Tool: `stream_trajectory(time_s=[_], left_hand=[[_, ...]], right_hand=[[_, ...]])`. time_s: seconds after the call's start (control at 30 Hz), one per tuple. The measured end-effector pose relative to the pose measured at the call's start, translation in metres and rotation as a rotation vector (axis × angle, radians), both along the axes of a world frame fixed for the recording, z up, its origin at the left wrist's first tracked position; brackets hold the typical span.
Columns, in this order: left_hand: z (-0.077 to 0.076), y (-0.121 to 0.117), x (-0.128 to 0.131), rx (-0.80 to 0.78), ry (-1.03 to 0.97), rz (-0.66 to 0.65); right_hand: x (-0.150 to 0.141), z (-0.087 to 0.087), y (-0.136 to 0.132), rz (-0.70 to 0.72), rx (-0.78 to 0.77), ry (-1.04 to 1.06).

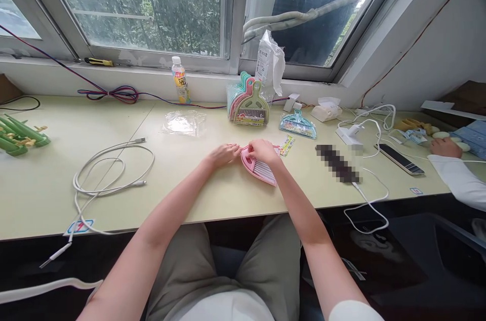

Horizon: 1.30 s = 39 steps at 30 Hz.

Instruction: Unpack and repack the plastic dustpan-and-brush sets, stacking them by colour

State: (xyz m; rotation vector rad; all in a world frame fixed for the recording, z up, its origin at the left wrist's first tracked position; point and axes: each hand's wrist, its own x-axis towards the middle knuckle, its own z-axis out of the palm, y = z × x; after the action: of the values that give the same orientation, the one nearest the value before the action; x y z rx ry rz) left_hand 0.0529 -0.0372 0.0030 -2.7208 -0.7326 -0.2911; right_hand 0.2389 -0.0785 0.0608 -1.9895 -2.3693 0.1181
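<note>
A small pink dustpan (248, 168) with a striped, ridged part (266, 171) lies on the table in front of me. My left hand (225, 154) is at its left end, fingers close together and curled against the pink edge. From above, my right hand (264, 151) pinches at the pink set near its handle, and it hides part of the top. Whether the fingers are on the dustpan or on a brush fitted into it, I cannot tell. A yellow-green label card (287, 146) lies just right of my right hand.
Behind stand several bagged dustpan sets (250, 103), with a blue bagged set (298, 124) beside them. Clear plastic bags (184, 123), a drink bottle (180, 80), a coiled white cable (79, 184) and a phone (399, 159) lie around. Another person's hand (446, 148) rests at far right.
</note>
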Motion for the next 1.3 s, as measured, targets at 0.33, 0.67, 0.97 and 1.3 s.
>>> stream_trajectory(time_s=[0.33, 0.67, 0.97, 1.3], left_hand=[[-0.003, 0.004, 0.001, -0.151, -0.328, -0.069], [0.01, -0.005, 0.039, -1.193, -1.297, 0.093], [0.004, 0.013, 0.004, -1.433, -1.589, 0.225], [0.003, 0.024, -0.006, -1.409, -1.749, 0.194]], right_hand=[[0.01, 0.002, -0.008, -0.038, -0.038, 0.203], [-0.001, -0.01, 0.001, -0.262, 0.298, 0.554], [0.086, -0.025, 0.02, -0.7, 0.352, 0.3], [0.072, -0.03, 0.024, -0.657, 0.156, 0.315]])
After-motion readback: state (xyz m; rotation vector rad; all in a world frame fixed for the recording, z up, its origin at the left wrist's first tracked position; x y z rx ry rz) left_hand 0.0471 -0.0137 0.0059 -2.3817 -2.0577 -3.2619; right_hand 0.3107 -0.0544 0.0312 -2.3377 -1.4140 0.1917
